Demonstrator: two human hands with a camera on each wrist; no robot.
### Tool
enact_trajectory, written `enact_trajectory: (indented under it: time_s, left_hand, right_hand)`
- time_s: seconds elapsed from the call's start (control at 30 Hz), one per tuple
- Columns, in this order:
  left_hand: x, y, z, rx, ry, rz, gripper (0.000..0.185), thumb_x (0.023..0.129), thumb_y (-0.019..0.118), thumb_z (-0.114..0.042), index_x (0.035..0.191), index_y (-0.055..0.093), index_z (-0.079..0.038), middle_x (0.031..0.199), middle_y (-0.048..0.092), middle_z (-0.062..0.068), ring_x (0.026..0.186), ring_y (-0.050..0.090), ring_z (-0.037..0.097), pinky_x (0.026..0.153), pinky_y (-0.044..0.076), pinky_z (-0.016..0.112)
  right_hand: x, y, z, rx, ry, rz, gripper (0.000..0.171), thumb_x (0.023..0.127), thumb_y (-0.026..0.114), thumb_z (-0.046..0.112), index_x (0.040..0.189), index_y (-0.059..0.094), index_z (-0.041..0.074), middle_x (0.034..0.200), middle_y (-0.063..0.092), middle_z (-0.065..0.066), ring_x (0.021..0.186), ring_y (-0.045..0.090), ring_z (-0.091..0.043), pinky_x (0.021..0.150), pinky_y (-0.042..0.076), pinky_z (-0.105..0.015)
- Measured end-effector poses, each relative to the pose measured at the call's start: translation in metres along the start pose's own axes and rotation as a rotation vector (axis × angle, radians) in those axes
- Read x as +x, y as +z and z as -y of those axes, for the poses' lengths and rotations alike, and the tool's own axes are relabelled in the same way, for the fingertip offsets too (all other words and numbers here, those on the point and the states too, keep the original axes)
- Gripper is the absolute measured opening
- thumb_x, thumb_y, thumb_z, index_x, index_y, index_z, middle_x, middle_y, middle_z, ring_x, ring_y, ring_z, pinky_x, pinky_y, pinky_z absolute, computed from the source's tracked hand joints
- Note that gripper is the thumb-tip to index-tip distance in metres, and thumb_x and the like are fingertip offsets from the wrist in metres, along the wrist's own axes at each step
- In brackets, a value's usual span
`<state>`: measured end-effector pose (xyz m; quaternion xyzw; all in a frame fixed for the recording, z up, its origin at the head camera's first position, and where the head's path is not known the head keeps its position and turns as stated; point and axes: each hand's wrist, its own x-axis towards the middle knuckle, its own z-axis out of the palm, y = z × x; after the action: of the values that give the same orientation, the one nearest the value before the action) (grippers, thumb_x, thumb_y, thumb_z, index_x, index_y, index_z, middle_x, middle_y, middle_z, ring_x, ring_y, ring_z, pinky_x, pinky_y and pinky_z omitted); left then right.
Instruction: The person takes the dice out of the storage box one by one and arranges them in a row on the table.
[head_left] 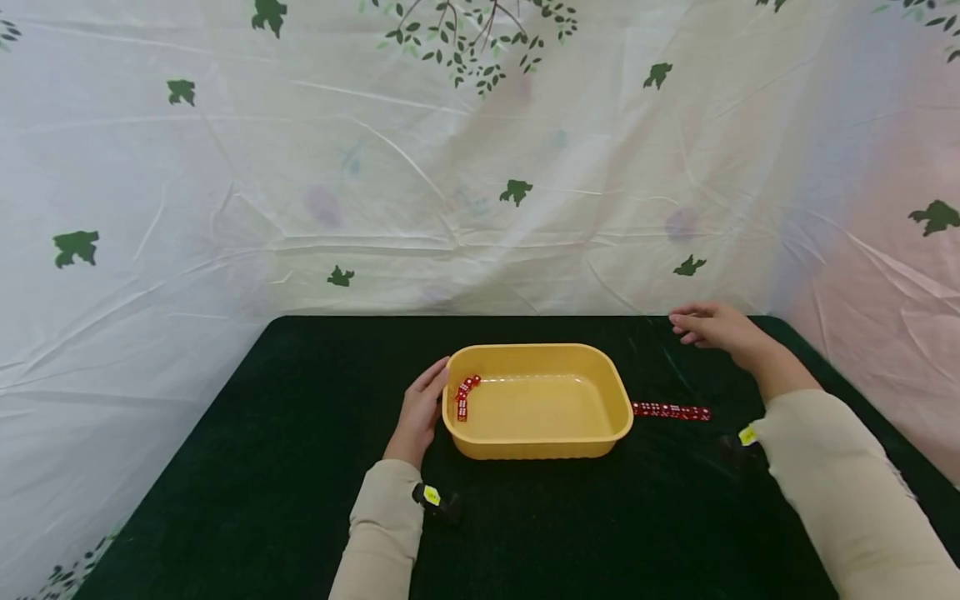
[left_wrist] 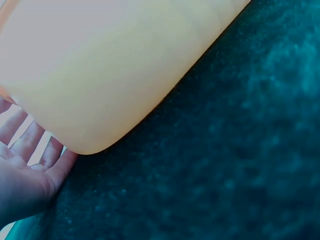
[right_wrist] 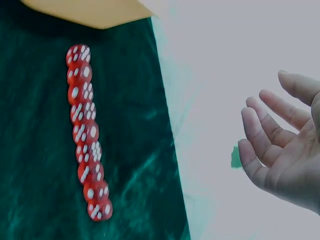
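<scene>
A yellow plastic basin (head_left: 536, 447) stands on the dark green cloth in the head view. Several red dice (head_left: 462, 408) lie inside it along the left wall. My left hand (head_left: 418, 410) rests against the basin's left end, its fingers fairly straight along the outer wall; in the left wrist view the fingers (left_wrist: 30, 137) meet the basin's side. To the right of the basin, several red dice with white pips form a straight row (right_wrist: 86, 132). My right hand (head_left: 716, 327) is raised beyond and right of that row, fingers loosely bent and holding nothing.
The green cloth (head_left: 225, 467) covers the table up to its back edge. Behind and around hangs a pale curtain (head_left: 420, 167) printed with green leaves. A dark wrist camera (head_left: 438, 502) is strapped near the left sleeve.
</scene>
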<state>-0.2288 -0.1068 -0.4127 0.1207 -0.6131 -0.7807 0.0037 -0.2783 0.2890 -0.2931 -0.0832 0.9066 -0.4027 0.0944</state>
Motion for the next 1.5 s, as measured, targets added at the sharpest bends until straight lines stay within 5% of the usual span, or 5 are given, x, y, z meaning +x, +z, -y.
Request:
enact_trajectory:
  time_s: [0.2,0.47,0.9,1.5]
  left_hand:
    - [-0.002,0.000,-0.001,0.018,0.030,-0.006,0.045,0.080,0.055,-0.043,0.120,0.052,-0.021,0.125,0.044,0.001,0.109,0.042,0.020,0.089,0.036,0.038]
    - [-0.001,0.000,-0.002,0.007,-0.009,-0.020,0.040,0.081,0.055,-0.040,0.117,0.053,-0.024,0.123,0.044,-0.003,0.109,0.042,0.016,0.089,0.036,0.035]
    - [-0.001,0.002,-0.003,0.008,0.002,-0.013,0.041,0.082,0.054,-0.040,0.118,0.052,-0.022,0.123,0.044,-0.002,0.109,0.042,0.017,0.089,0.036,0.037]
    - [-0.002,0.005,-0.002,0.006,-0.006,-0.025,0.040,0.082,0.054,-0.040,0.117,0.053,-0.023,0.123,0.044,-0.002,0.109,0.042,0.017,0.089,0.035,0.037]
  right_hand:
    - [0.011,0.010,0.020,0.006,-0.012,-0.002,0.058,0.089,0.041,0.041,0.124,0.036,-0.005,0.115,0.044,-0.025,0.097,0.046,-0.032,0.087,0.037,-0.043]
    - [0.025,0.026,0.043,0.019,-0.059,-0.014,0.052,0.087,0.046,0.039,0.120,0.044,-0.002,0.110,0.048,-0.022,0.091,0.050,-0.028,0.083,0.040,-0.039]
    - [0.042,0.073,0.072,0.124,-0.066,0.035,0.039,0.089,0.047,0.027,0.117,0.047,0.000,0.107,0.052,-0.017,0.091,0.050,-0.030,0.083,0.040,-0.039]
    - [0.049,0.137,0.088,0.303,-0.139,0.133,0.030,0.084,0.056,0.019,0.108,0.055,0.000,0.103,0.055,-0.015,0.089,0.050,-0.035,0.083,0.038,-0.044]
